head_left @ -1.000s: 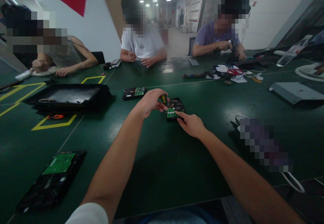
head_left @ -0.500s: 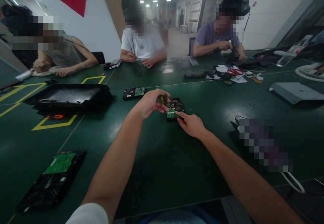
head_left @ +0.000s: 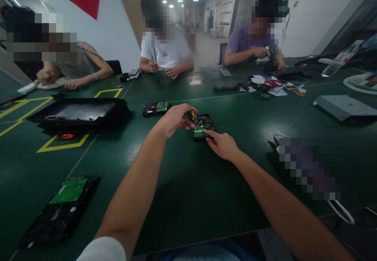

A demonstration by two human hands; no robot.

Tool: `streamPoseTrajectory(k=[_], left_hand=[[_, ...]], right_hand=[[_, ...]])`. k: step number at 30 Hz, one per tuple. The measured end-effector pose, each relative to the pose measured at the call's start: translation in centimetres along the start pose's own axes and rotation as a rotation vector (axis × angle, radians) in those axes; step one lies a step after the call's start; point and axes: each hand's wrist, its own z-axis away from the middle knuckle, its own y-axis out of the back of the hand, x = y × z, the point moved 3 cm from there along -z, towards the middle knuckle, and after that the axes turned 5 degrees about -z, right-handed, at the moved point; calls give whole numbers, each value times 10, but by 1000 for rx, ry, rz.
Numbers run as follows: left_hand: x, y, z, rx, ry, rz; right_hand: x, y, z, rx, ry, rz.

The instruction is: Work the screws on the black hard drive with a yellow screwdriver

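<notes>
A hard drive (head_left: 207, 122) with a green circuit board (head_left: 199, 131) lies flat on the table in front of me. My left hand (head_left: 176, 120) is above its left side, fingers curled round the black-and-yellow handle of a screwdriver (head_left: 191, 114). The tool's tip is hidden from view. From the right, my right hand (head_left: 223, 144) grips the drive's near right edge, its index finger over the board's edge. Tiny bits (head_left: 222, 127), perhaps screws, lie just right of the drive.
Another hard drive (head_left: 156, 108) lies behind my left hand, and a larger drive (head_left: 60, 210) at the near left. Black trays (head_left: 79, 113) are stacked left. At right are a grey metal box (head_left: 346, 107) and a blurred-out item (head_left: 308, 168). Several people sit across the table.
The screwdriver handle has turned in my left hand, its yellow marking now showing differently. My right hand and the hard drive stay where they were.
</notes>
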Motion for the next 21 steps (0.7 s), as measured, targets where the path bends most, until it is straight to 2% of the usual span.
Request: streamPoseTrajectory(k=[7, 16, 21], left_hand=[[3, -7, 4, -35, 36, 83], [0, 3, 0, 15, -8, 24], [0, -1, 1, -9, 24, 46]], right_hand=[[-1, 1, 0, -11, -25, 0], [0, 0, 0, -11, -16, -13], [-1, 2, 0, -11, -16, -11]])
